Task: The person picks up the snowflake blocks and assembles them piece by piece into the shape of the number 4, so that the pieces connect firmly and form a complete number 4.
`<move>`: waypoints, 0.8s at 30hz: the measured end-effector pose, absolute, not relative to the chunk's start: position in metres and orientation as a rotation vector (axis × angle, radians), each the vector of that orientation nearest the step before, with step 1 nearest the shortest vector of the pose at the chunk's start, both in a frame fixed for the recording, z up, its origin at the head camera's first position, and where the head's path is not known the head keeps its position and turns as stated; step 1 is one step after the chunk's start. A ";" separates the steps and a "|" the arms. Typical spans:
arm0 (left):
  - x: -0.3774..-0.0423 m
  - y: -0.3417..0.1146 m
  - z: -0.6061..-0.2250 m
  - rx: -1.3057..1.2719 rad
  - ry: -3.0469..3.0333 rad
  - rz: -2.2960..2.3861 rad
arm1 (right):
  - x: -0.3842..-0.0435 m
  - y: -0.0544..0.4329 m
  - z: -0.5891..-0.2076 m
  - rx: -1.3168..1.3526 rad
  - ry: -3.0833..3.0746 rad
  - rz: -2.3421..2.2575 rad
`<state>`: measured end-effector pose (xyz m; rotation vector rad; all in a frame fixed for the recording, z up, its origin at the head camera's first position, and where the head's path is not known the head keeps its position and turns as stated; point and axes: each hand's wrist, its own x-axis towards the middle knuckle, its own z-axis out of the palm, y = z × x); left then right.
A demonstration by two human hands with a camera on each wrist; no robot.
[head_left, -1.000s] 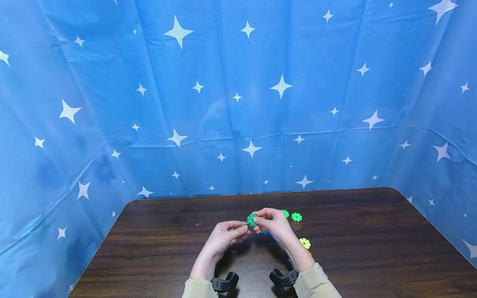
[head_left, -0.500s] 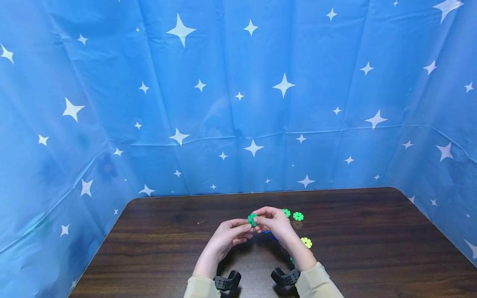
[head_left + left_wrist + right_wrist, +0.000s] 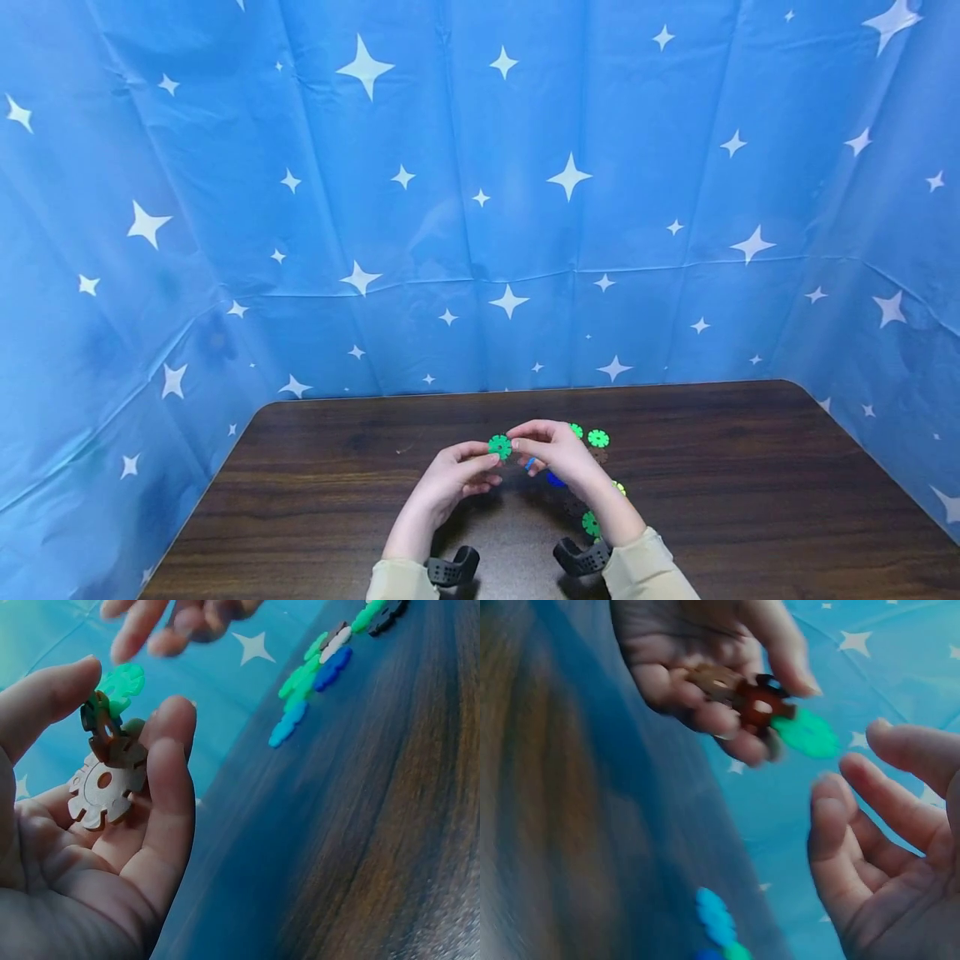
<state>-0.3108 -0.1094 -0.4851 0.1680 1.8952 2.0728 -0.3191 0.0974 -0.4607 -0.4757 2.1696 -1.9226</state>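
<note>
My left hand (image 3: 442, 483) pinches a small joined piece of notched snowflake discs between thumb and fingers. In the left wrist view a light brown disc (image 3: 90, 802) lies by the fingers, a darker brown disc (image 3: 116, 754) is joined to it, and a green disc (image 3: 126, 678) sticks out at the end. That green disc also shows from the head, upright beside the left fingertips. My right hand (image 3: 562, 458) is just right of it, fingers spread and holding nothing. In the right wrist view a gap separates its fingertips (image 3: 829, 787) from the green disc.
More discs lie on the dark wooden table (image 3: 337, 500), under and beyond the right forearm: bright green (image 3: 598, 438), blue (image 3: 555, 479) and green (image 3: 591, 523). A light blue disc (image 3: 289, 724) lies at the near end in the left wrist view. A blue star-patterned cloth (image 3: 480, 233) surrounds the table.
My right hand has let go of the green disc and drawn slightly right, its fingers parting. The left hand keeps hold of the joined discs almost in place.
</note>
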 end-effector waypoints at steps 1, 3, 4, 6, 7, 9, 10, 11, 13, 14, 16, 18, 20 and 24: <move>-0.311 -0.110 -0.485 0.165 1.892 2.079 | -0.319 0.101 -0.458 -0.495 2.195 -1.884; -0.310 -0.111 -0.485 0.161 1.887 2.087 | -0.319 0.110 -0.452 -0.531 2.236 -1.800; -0.310 -0.111 -0.485 0.159 1.883 2.089 | -0.318 0.115 -0.448 -0.548 2.254 -1.755; -0.310 -0.111 -0.484 0.150 1.875 2.095 | -0.317 0.126 -0.443 -0.585 2.272 -1.665; -0.310 -0.111 -0.484 0.150 1.876 2.095 | -0.317 0.132 -0.441 -0.610 2.277 -1.620; -0.310 -0.110 -0.483 0.149 1.879 2.096 | -0.313 0.143 -0.439 -0.656 2.261 -1.550; -0.310 -0.110 -0.483 0.147 1.879 2.096 | -0.312 0.149 -0.438 -0.686 2.249 -1.520; -0.310 -0.110 -0.483 0.146 1.880 2.097 | -0.309 0.154 -0.438 -0.712 2.239 -1.491; -0.310 -0.110 -0.482 0.144 1.881 2.094 | -0.304 0.164 -0.439 -0.756 2.219 -1.444; -0.310 -0.109 -0.482 0.144 1.881 2.092 | -0.301 0.169 -0.439 -0.766 2.206 -1.424; -0.309 -0.109 -0.481 0.144 1.881 2.086 | -0.295 0.177 -0.440 -0.787 2.205 -1.368; -0.309 -0.109 -0.480 0.146 1.881 2.083 | -0.289 0.183 -0.442 -0.806 2.212 -1.306; -0.308 -0.109 -0.480 0.148 1.878 2.083 | -0.284 0.189 -0.445 -0.845 2.229 -1.238; -0.308 -0.110 -0.479 0.152 1.865 2.082 | -0.278 0.198 -0.450 -0.975 2.272 -1.093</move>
